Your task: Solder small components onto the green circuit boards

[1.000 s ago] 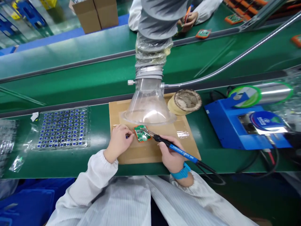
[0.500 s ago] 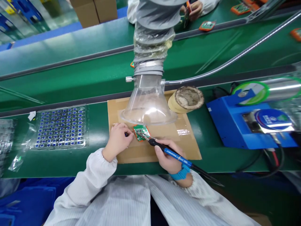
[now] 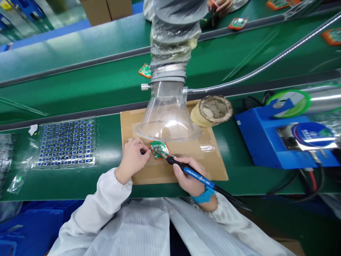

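My right hand [image 3: 189,175] is wrapped round a blue and black soldering iron [image 3: 195,173], whose metal tip reaches over the left part of a green circuit board [image 3: 160,149] with an orange edge. The board lies flat on a cardboard sheet [image 3: 186,170]. At the board's left edge, my left hand [image 3: 135,156] pinches a small dark part [image 3: 142,152], mostly hidden by the fingers; its exact kind I cannot make out. The fingertips are close beside the iron's tip.
A clear fume hood [image 3: 167,121] hangs just beyond the board. A cream round pot [image 3: 204,115] stands behind right, near a blue solder feeder [image 3: 255,138]. On the left lies a tray of small blue parts [image 3: 66,142]. Across the belt [image 3: 106,89], a co-worker's hand [image 3: 225,7] shows.
On the belt, a circuit board has slid left out from behind the hose, and another at far right has moved left. The iron's tip has shifted slightly left, closer to my left fingertips.
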A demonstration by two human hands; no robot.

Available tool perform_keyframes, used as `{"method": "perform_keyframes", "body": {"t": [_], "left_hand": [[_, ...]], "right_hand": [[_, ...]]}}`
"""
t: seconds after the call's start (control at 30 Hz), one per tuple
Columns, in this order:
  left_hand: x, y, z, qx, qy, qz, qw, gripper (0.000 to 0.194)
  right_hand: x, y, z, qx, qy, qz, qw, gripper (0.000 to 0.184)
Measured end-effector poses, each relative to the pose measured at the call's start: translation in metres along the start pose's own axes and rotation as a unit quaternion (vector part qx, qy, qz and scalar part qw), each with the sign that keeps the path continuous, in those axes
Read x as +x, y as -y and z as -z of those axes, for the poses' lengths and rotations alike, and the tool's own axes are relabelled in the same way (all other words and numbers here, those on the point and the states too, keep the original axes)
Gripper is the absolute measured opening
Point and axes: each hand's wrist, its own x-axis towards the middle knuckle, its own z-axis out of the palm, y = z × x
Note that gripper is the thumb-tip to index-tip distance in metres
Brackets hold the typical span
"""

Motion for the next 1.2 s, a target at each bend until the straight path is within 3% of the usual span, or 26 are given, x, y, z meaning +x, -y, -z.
{"method": "perform_keyframes", "body": {"t": [1.0,1.2], "left_hand": [[-0.0013,-0.0020,0.0000,0.002,0.001,0.012,1.000,0.018],[-0.0014,-0.0039,0.0012,0.008,0.002,0.018,1.000,0.018]], "right_hand": [[0.0014,0.0003,0.0000,-0.001,-0.011,0.061,0.998,0.009],[-0.0019,-0.0024,0.0044,-0.002,-0.043,0.037,0.998,0.008]]}}
